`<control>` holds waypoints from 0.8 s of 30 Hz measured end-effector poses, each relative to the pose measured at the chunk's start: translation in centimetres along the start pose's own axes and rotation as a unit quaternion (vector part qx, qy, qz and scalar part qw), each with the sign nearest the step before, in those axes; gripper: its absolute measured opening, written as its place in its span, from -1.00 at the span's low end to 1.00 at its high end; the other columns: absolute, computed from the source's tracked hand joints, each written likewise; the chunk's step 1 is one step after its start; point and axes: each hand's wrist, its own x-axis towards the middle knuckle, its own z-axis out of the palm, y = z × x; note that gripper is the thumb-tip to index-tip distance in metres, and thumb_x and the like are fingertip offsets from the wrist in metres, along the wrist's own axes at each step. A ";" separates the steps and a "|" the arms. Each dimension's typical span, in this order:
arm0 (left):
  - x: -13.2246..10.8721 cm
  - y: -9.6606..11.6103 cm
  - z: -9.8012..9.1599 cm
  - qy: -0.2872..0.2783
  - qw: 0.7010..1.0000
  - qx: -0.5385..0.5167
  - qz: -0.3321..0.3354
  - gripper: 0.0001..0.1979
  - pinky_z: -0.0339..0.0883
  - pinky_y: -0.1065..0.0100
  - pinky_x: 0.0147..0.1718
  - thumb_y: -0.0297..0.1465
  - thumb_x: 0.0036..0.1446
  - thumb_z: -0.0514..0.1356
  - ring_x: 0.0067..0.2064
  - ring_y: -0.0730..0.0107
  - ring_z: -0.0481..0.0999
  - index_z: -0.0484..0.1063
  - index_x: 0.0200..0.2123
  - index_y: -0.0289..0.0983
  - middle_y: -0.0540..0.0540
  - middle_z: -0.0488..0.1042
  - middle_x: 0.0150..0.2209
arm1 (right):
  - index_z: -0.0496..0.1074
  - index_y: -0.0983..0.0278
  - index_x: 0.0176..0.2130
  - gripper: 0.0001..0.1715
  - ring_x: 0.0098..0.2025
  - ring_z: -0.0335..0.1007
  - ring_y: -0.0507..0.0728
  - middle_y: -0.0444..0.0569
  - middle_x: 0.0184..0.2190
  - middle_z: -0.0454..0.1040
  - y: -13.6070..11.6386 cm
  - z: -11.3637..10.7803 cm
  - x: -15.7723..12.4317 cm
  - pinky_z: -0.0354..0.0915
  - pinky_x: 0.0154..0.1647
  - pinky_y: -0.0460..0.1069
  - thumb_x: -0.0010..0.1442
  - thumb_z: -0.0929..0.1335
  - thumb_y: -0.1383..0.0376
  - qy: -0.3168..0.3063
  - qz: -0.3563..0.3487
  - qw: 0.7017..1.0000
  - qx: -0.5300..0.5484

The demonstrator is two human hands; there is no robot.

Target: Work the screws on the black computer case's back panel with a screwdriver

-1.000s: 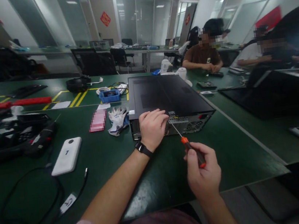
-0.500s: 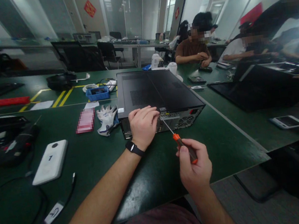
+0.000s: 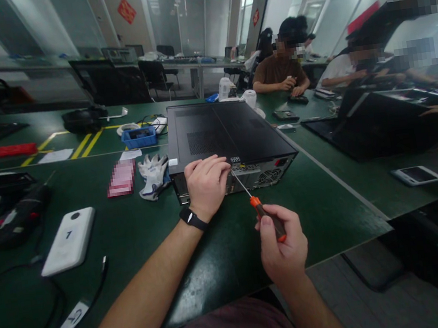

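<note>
A black desktop computer case (image 3: pixel 234 129) lies on its side on the green table, its rear panel with a fan grille towards me. My right hand (image 3: pixel 283 241) is wrapped round the orange and dark handle of a screwdriver (image 3: pixel 254 201). The thin shaft points up and left to the case's rear edge, where its tip meets my left fingertips. My left hand (image 3: pixel 207 182), a black band on its wrist, rests against that edge with fingers bent and close together. Whatever its fingertips pinch is hidden.
Left of the case lie grey-white work gloves (image 3: pixel 153 177), a blue bin (image 3: pixel 138 137) and a white power bank (image 3: pixel 70 240) with cables. To the right are a phone (image 3: pixel 417 175) and a large black panel (image 3: pixel 343 129). Other people sit across the table.
The whole view has shifted slightly, so things appear a little further left. Both hands and the screwdriver keep nearly the same pose at the case's rear edge.
</note>
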 end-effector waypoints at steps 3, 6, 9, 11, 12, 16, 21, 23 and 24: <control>0.0 0.0 0.0 -0.003 1.000 -0.007 -0.003 -0.90 0.25 0.00 0.17 -0.43 0.38 0.27 0.12 0.19 0.67 0.58 -0.20 -0.11 0.02 0.72 -0.02 | 0.49 0.18 0.04 -0.77 -0.36 0.60 0.11 -0.06 -0.28 0.62 0.0 0.0 0.0 0.52 -0.32 0.02 0.41 0.36 0.23 -0.003 0.005 1.000 0.004; -0.1 0.1 -0.1 -0.010 1.000 -0.012 -0.013 -0.89 0.24 -0.02 0.18 -0.42 0.38 0.26 0.13 0.18 0.66 0.58 -0.19 -0.10 0.02 0.72 -0.01 | 0.48 0.18 0.05 -0.76 -0.35 0.60 0.11 -0.05 -0.27 0.62 0.0 -0.1 0.0 0.52 -0.33 0.03 0.41 0.35 0.23 -0.009 0.010 1.000 0.008; -0.1 0.2 -0.1 -0.020 1.000 -0.010 -0.022 -0.89 0.24 -0.04 0.19 -0.41 0.38 0.25 0.14 0.17 0.65 0.59 -0.19 -0.09 0.01 0.72 0.00 | 0.48 0.18 0.05 -0.76 -0.34 0.60 0.12 -0.05 -0.26 0.61 0.1 -0.1 0.0 0.52 -0.32 0.03 0.41 0.35 0.24 -0.015 0.011 1.000 0.014; 0.0 0.2 -0.1 -0.022 0.999 -0.010 -0.024 -0.89 0.24 -0.03 0.19 -0.41 0.38 0.25 0.14 0.17 0.65 0.58 -0.19 -0.09 0.00 0.72 0.00 | 0.48 0.18 0.06 -0.76 -0.34 0.60 0.12 -0.04 -0.26 0.61 0.2 0.0 0.0 0.52 -0.32 0.03 0.41 0.35 0.25 -0.017 0.011 1.000 0.018; 0.0 0.2 -0.1 -0.023 0.999 -0.011 -0.026 -0.89 0.23 -0.03 0.19 -0.41 0.38 0.26 0.14 0.17 0.65 0.58 -0.19 -0.09 0.01 0.72 0.00 | 0.47 0.18 0.06 -0.75 -0.34 0.60 0.12 -0.04 -0.25 0.61 0.2 0.0 0.0 0.52 -0.32 0.03 0.40 0.36 0.25 -0.016 0.010 1.000 0.019; 0.0 0.2 -0.1 -0.026 0.999 -0.011 -0.030 -0.90 0.23 -0.03 0.19 -0.42 0.37 0.27 0.14 0.17 0.65 0.58 -0.19 -0.09 0.02 0.72 0.00 | 0.47 0.18 0.05 -0.76 -0.36 0.59 0.11 -0.05 -0.26 0.61 0.1 0.0 0.0 0.52 -0.31 0.04 0.40 0.36 0.26 -0.016 -0.002 1.000 0.016; 0.0 0.3 -0.1 -0.018 1.000 -0.010 -0.024 -0.90 0.23 -0.01 0.18 -0.44 0.36 0.28 0.13 0.18 0.66 0.57 -0.20 -0.11 0.01 0.72 -0.02 | 0.48 0.19 0.04 -0.76 -0.36 0.59 0.11 -0.06 -0.28 0.61 -0.2 -0.1 0.1 0.53 -0.30 0.04 0.40 0.36 0.26 -0.013 -0.008 1.000 0.011; 0.0 0.2 0.0 -0.015 1.000 -0.011 -0.025 -0.90 0.23 -0.01 0.18 -0.45 0.36 0.28 0.13 0.19 0.66 0.57 -0.20 -0.11 0.02 0.72 -0.02 | 0.48 0.19 0.04 -0.77 -0.37 0.59 0.11 -0.06 -0.29 0.61 -0.3 -0.2 0.2 0.53 -0.31 0.04 0.39 0.37 0.26 -0.016 -0.009 1.000 0.012; 0.0 0.2 0.0 -0.016 0.999 -0.011 -0.027 -0.90 0.23 -0.01 0.18 -0.45 0.36 0.27 0.13 0.19 0.66 0.57 -0.20 -0.11 0.02 0.72 -0.02 | 0.48 0.19 0.04 -0.77 -0.37 0.59 0.11 -0.06 -0.29 0.60 -0.4 -0.2 0.2 0.53 -0.31 0.04 0.40 0.36 0.26 -0.017 -0.008 1.000 0.012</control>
